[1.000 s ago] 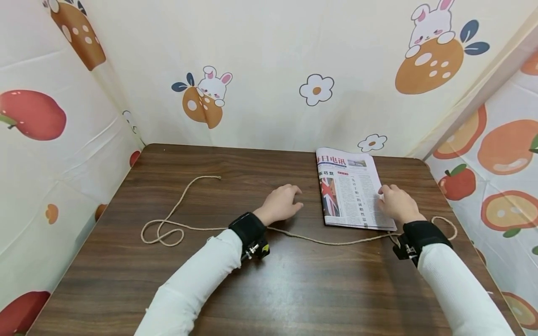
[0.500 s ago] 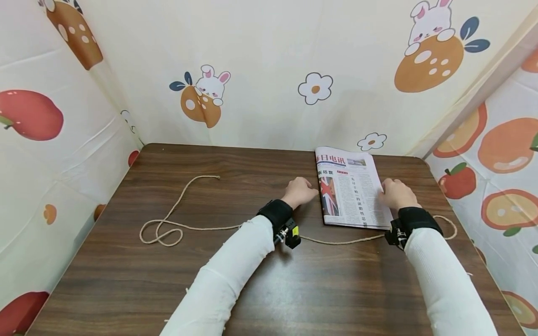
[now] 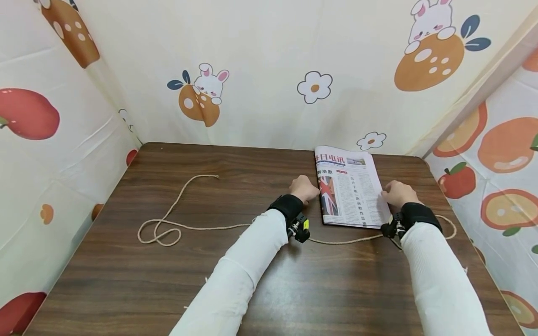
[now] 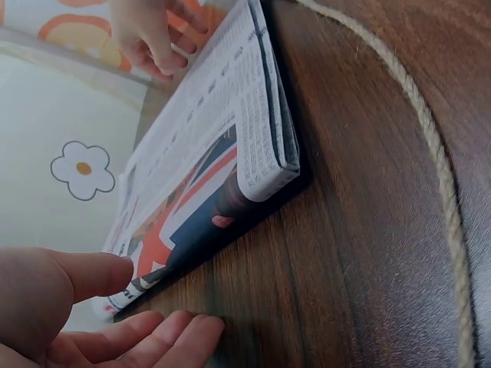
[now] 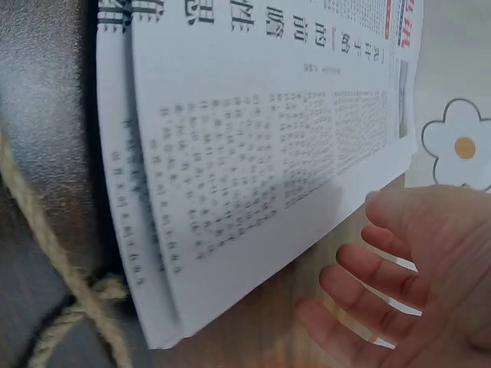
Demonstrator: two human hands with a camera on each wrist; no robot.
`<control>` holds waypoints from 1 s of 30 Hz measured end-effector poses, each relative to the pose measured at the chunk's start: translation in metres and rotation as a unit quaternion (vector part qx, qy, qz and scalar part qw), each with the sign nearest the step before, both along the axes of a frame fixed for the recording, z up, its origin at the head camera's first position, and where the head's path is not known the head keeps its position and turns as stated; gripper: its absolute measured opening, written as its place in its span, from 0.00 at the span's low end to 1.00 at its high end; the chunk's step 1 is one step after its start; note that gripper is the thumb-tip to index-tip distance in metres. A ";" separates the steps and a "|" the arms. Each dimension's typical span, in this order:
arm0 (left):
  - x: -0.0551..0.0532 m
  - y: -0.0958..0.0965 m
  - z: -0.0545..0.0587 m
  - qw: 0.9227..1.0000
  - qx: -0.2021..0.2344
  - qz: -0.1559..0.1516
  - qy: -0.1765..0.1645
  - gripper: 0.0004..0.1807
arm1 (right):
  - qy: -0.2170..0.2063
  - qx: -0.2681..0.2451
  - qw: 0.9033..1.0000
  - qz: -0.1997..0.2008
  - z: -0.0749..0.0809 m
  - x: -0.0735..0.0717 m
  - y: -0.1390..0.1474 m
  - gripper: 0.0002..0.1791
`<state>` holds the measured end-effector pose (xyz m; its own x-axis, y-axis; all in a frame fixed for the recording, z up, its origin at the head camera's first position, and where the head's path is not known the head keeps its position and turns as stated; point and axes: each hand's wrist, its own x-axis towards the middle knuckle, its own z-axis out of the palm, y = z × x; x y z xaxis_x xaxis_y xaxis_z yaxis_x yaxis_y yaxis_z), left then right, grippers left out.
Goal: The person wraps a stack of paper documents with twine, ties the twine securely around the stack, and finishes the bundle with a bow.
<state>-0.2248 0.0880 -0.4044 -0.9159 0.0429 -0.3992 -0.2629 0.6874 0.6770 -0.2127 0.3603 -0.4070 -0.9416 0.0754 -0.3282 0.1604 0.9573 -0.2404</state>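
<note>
A folded newspaper (image 3: 353, 191) lies flat near the back right of the table, a hand at either long side. My left hand (image 3: 303, 189) is by its left, folded edge. The left wrist view shows that thumb (image 4: 103, 274) right at the fold, with straight fingers (image 4: 173, 341) low over the wood. On the other side is my right hand (image 3: 400, 193). In the right wrist view its thumb (image 5: 391, 207) is at the newspaper's edge, the loosely bent fingers (image 5: 364, 299) beside it. Neither hand is closed round the paper.
A thin beige rope (image 3: 344, 241) runs across the brown wooden table (image 3: 328, 284) in front of the newspaper, passing under both forearms. It loops at the left (image 3: 161, 233) and right. Patterned curtains (image 3: 260, 84) stand behind the table and at its sides.
My left hand has moved right, up to the newspaper's left edge. My right hand stays at the right edge with a slight shift. The newspaper lies in the same place.
</note>
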 end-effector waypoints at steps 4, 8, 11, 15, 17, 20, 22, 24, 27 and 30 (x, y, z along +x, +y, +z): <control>-0.004 0.004 -0.002 1.000 0.005 0.005 0.003 0.11 | -0.010 -0.028 0.999 -0.012 -0.007 0.001 0.005 0.25; -0.008 0.009 -0.003 1.000 0.022 0.017 -0.005 0.11 | -0.006 -0.060 0.998 -0.024 -0.010 0.001 0.006 0.26; -0.010 0.013 -0.005 0.999 0.039 0.031 -0.012 0.10 | -0.015 -0.084 0.996 -0.032 -0.011 0.000 0.008 0.26; -0.014 0.020 -0.007 0.996 0.067 0.050 -0.025 0.09 | -0.024 -0.100 0.994 -0.043 -0.012 0.000 0.012 0.26; -0.016 0.022 -0.008 0.994 0.080 0.060 -0.033 0.09 | -0.024 -0.103 0.993 -0.046 -0.012 -0.001 0.012 0.25; -0.019 0.024 -0.010 0.992 0.098 0.068 -0.036 0.10 | -0.027 -0.114 0.992 -0.054 -0.012 0.000 0.014 0.25; -0.020 0.024 -0.013 0.992 0.099 0.072 -0.035 0.10 | -0.035 -0.131 0.988 -0.067 -0.014 -0.001 0.014 0.25; -0.021 0.023 -0.015 0.992 0.096 0.073 -0.031 0.09 | -0.049 -0.162 0.982 -0.080 -0.014 -0.001 0.015 0.26; -0.021 0.022 -0.018 0.993 0.092 0.076 -0.027 0.06 | -0.072 -0.200 0.972 -0.098 -0.013 -0.001 0.014 0.26; -0.022 0.021 -0.020 0.992 0.094 0.075 -0.023 0.04 | -0.089 -0.218 0.966 -0.106 -0.008 0.000 0.011 0.26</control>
<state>-0.2471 0.1093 -0.4248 -0.8987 -0.0158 -0.4382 -0.3865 0.5007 0.7746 -0.2131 0.3718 -0.4154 -0.8462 0.0788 -0.5270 0.4179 0.7117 -0.5646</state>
